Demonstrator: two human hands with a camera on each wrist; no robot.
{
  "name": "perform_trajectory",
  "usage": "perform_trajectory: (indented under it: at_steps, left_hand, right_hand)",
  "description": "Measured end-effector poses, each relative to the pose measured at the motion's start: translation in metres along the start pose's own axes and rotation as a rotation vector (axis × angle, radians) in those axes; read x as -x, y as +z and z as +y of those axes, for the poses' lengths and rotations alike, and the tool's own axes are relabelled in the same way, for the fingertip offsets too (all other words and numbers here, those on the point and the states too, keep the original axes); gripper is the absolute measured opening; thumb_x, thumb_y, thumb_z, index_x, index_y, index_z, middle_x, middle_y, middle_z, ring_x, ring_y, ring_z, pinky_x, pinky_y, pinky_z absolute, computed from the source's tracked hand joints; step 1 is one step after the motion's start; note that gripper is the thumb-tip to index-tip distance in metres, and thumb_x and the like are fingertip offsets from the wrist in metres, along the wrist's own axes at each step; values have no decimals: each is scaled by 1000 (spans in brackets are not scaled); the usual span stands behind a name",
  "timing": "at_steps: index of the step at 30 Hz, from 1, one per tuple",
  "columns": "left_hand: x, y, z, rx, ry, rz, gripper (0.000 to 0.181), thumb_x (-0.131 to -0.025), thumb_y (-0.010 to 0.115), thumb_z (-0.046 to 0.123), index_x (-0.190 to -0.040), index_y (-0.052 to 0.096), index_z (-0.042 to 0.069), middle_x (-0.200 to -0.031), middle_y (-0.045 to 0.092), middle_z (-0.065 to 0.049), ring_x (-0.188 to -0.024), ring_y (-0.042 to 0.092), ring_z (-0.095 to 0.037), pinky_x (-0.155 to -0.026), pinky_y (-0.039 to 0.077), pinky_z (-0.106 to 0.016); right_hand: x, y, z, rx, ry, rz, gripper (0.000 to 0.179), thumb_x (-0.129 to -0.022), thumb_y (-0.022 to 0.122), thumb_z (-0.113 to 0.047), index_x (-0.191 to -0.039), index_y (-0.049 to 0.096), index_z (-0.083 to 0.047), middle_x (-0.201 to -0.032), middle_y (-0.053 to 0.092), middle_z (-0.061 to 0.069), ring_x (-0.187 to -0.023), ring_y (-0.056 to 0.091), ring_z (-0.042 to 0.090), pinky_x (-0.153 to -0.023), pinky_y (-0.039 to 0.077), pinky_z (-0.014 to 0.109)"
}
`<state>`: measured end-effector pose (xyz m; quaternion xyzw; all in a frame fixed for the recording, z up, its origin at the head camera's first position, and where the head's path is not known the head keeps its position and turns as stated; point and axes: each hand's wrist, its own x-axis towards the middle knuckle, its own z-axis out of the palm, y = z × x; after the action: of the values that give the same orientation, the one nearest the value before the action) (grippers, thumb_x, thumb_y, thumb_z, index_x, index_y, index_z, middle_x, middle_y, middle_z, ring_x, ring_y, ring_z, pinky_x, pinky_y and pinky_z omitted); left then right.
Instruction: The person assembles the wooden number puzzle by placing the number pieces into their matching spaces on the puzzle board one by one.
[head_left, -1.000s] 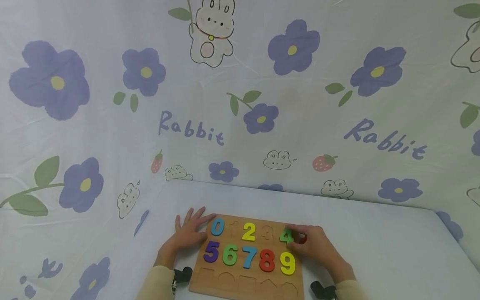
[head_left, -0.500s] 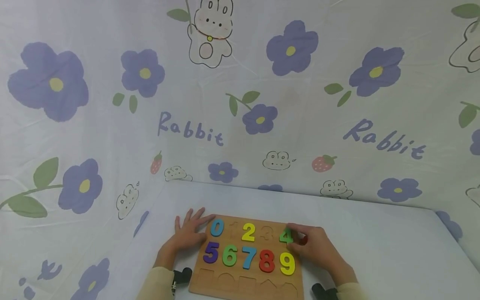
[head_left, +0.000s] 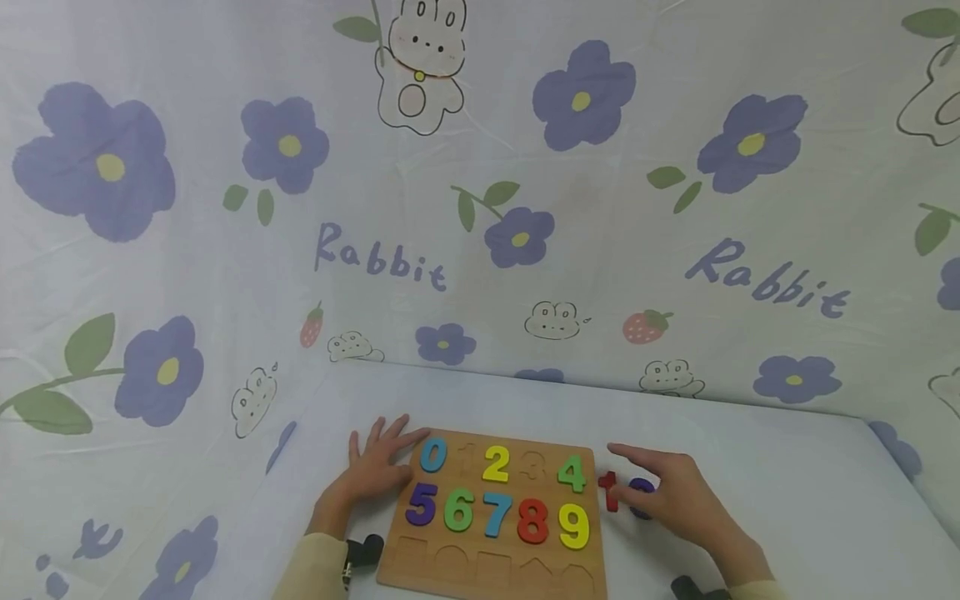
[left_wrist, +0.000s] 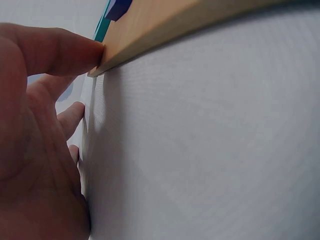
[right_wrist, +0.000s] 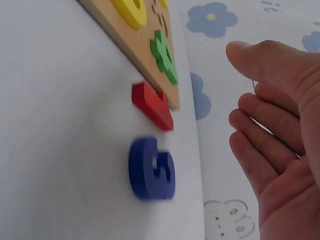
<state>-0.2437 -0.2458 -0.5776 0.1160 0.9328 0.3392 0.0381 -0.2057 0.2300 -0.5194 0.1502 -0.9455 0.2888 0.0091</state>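
Observation:
A wooden number board (head_left: 401, 533) lies on the white table with coloured digits in it. My left hand (head_left: 371, 468) is at its left edge, fingers spread; in the left wrist view a fingertip (left_wrist: 92, 55) touches the board's corner. The green 4 (head_left: 572, 473) sits at the board's upper right. Just off the right edge lie a red 1 (right_wrist: 152, 106) and a dark blue 3 (right_wrist: 145, 172). My right hand (head_left: 686, 498) hovers beside these two, thumb and index finger apart, holding nothing; in the head view it partly covers the 3.
The recesses for 1 (head_left: 468, 457) and 3 (head_left: 533, 467) show bare wood. Along the board's bottom runs a row of shape recesses (head_left: 495, 568). A cloth printed with rabbits and flowers (head_left: 480, 167) hangs behind the table (head_left: 810, 500).
My right hand has let go of the green 4 and moved right, off the board, uncovering more of the red 1 and the dark blue 3. The left hand has stayed put.

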Motion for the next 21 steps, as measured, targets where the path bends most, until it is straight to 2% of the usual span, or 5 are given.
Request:
perform_trajectory:
  at_steps: [7,14,17,21]
  left_hand:
    - [-4,4,-5,-45,-47,-15,73,-87,65,18,-159,59,30,-181,28,-16,-169,0,-52,-126,-20,-78]
    - [-2,2,0,-4,-9,5,73,-85,65,17,-156,63,27,-178,32,-23,-166,3,-59,-122,-19,-83]
    - [0,1,1,-8,-9,2,73,-84,65,17,-156,63,26,-178,32,-23,-166,4,-59,-123,-19,-83]
    - [-5,4,-5,-36,-33,-12,73,-87,65,17,-159,60,28,-180,29,-18,-169,2,-54,-125,-19,-80]
  right_hand:
    - [15,-16,17,24,-9,17,61,-89,92,-32,-145,73,-18,-140,77,6,-135,70,40,-106,59,64]
    - [30,-27,29,36,1,-5,58,-88,92,-28,-143,74,-16,-139,78,7,-133,71,41,-105,58,66]
    - [33,-28,33,40,25,-20,59,-88,92,-30,-143,74,-16,-139,78,8,-133,70,42,-106,57,69]
    - [35,-25,39,34,56,-41,61,-88,92,-35,-144,74,-17,-141,77,8,-136,68,44,-107,54,72]
